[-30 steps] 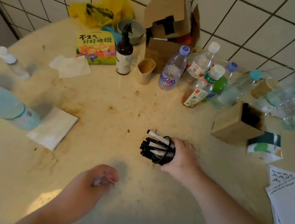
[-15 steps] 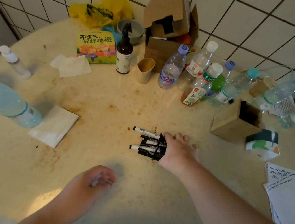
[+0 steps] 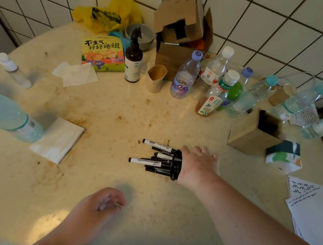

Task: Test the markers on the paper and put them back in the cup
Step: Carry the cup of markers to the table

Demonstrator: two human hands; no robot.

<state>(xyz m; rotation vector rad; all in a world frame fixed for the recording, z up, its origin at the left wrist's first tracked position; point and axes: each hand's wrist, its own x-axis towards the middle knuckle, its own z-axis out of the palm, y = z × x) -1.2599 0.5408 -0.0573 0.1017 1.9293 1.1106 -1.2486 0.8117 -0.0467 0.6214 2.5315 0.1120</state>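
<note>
My right hand grips a black mesh cup tipped on its side on the table, mouth to the left. Several black-and-white markers stick out of its mouth and lie fanned on the tabletop. My left hand hovers low near the front, fingers curled round a thin small stick. White sheets of paper with black scribbles lie at the right edge.
A water bottle lies on its side at the left beside a folded napkin. Upright bottles, a paper cup, a pump bottle, cardboard boxes, a wooden box and a tape roll crowd the back and right.
My right hand has tipped the cup further onto its side, and the markers have slid out to the left onto the table. My left hand has stayed put.
</note>
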